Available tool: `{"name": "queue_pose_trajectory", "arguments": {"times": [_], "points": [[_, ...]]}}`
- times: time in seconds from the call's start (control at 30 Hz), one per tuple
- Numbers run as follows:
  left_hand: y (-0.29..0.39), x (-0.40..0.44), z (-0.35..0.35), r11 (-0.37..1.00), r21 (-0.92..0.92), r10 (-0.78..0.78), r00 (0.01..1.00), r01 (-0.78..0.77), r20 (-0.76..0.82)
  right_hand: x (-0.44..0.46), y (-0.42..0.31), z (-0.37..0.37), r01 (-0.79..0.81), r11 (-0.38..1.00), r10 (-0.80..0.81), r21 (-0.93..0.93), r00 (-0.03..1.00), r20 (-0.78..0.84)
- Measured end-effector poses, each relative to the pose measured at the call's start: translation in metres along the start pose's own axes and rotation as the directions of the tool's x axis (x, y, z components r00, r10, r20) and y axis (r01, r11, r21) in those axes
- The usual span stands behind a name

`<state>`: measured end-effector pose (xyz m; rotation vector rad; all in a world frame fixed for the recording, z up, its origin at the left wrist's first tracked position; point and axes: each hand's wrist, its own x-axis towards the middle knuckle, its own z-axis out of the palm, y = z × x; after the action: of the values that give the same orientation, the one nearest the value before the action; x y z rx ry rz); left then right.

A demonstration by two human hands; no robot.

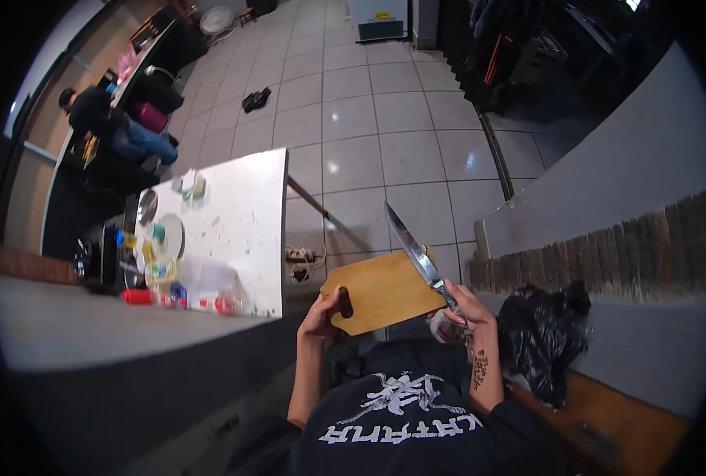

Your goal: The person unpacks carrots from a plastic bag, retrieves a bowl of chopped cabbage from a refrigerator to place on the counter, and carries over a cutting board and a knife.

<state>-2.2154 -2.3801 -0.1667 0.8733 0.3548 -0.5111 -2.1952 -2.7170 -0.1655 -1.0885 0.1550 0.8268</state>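
A wooden cutting board [388,292] is held out in front of my body, above the floor. My left hand [321,316] grips its left end, with the thumb beside the handle slot. At the board's right edge, my right hand [469,306] is closed around the handle of a kitchen knife [408,244]. The blade points up and away to the left, crossing the board's upper right corner. Whether my right fingers also touch the board cannot be made out. Below that hand, a partly hidden plastic-wrapped item [446,330] shows near my lap.
To the left stands a white table [242,214] with a plate, bottles and containers. A black plastic bag [545,333] lies at right beside a low wall [607,182]. Another person [107,123] sits at a far-left counter. A cable and power strip [305,255] lie on the tiled floor.
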Motion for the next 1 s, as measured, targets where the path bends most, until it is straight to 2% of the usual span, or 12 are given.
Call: {"name": "queue_pose_trajectory", "arguments": {"times": [0.1, 0.2, 0.27, 0.3, 0.4, 0.47, 0.57, 0.63, 0.73, 0.8, 0.93, 1.0], "points": [[0.041, 0.065, 0.016, 0.999, 0.034, 0.007, 1.000, -0.006, -0.017, 0.037, -0.052, -0.027, 0.007, 0.994, -0.009, 0.111, 1.000, 0.016], [0.077, 0.121, 0.032, 0.997, -0.080, -0.017, 0.999, 0.019, 0.027, 0.066, -0.100, -0.041, 0.012, 0.989, -0.013, 0.150, 1.000, 0.003], [0.095, 0.164, 0.034, 0.959, -0.282, -0.010, 0.999, -0.003, -0.042, 0.093, -0.127, -0.052, 0.009, 0.989, -0.008, 0.145, 1.000, -0.010], [0.115, 0.188, 0.033, 0.987, -0.144, 0.074, 0.997, -0.068, 0.034, 0.107, -0.140, -0.058, 0.006, 0.994, -0.003, 0.109, 1.000, -0.030], [0.162, 0.255, 0.043, 0.985, -0.148, 0.093, 0.996, -0.091, 0.006, 0.157, -0.177, -0.075, -0.009, 0.997, 0.013, 0.070, 0.998, -0.066], [0.174, 0.318, 0.016, 0.969, -0.238, 0.097, 0.991, -0.073, 0.091, 0.196, -0.207, -0.084, 0.005, 0.996, 0.002, 0.094, 0.997, -0.071], [0.218, 0.401, 0.014, 0.946, -0.312, 0.117, 0.989, -0.085, 0.086, 0.256, -0.256, -0.098, 0.021, 0.992, -0.007, 0.125, 0.994, -0.113], [0.264, 0.449, 0.045, 0.975, -0.181, 0.125, 0.991, -0.130, -0.035, 0.297, -0.298, -0.107, 0.035, 0.993, -0.018, 0.114, 0.989, -0.146], [0.331, 0.513, 0.069, 0.973, -0.215, 0.060, 0.993, -0.081, -0.101, 0.353, -0.365, -0.118, 0.038, 0.997, -0.028, 0.071, 0.989, -0.144], [0.370, 0.549, 0.080, 0.968, -0.241, 0.028, 0.986, -0.068, -0.165, 0.392, -0.404, -0.123, 0.099, 0.986, -0.130, -0.136, 0.960, -0.246], [0.438, 0.624, 0.073, 0.961, -0.239, 0.132, 0.990, -0.140, -0.048, 0.469, -0.475, -0.128, 0.148, 0.960, -0.217, -0.237, 0.928, -0.303], [0.460, 0.659, 0.052, 0.944, -0.277, 0.197, 0.980, -0.182, 0.027, 0.514, -0.510, -0.130, 0.137, 0.955, -0.209, -0.265, 0.940, -0.269]]}}
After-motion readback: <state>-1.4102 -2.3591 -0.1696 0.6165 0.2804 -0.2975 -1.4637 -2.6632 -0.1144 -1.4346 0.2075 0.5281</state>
